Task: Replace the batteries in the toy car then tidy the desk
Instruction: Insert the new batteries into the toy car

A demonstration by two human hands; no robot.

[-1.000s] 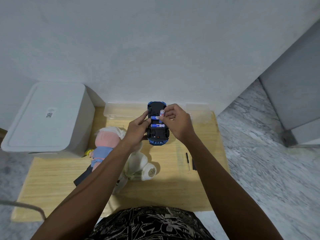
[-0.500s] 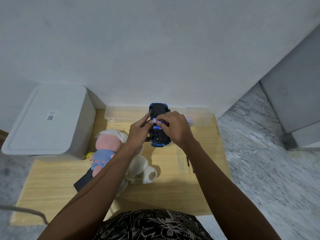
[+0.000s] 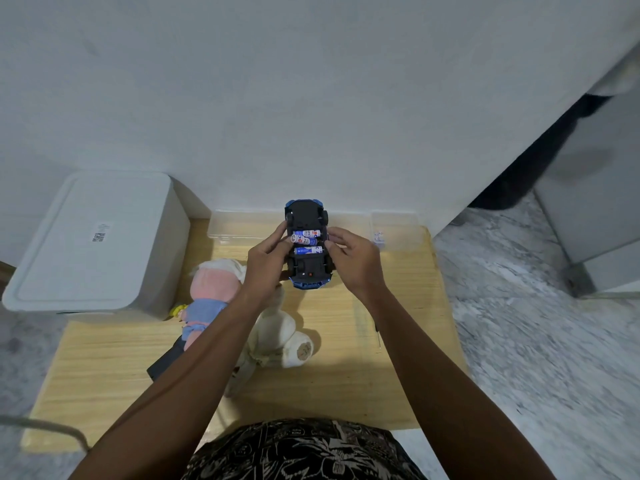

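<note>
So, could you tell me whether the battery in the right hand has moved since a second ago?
Yes. The battery has gone down from upright above the toy car into its compartment, lying between two others.

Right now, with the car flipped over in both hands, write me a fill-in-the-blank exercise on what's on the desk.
1. The car is held with its underside facing ____.
2. The open compartment shows ____ batteries.
3. The left hand and right hand hold the car above a ____ desk.
4. The plush toy lies under the ____ arm.

Missing words: up; three; wooden; left
</note>
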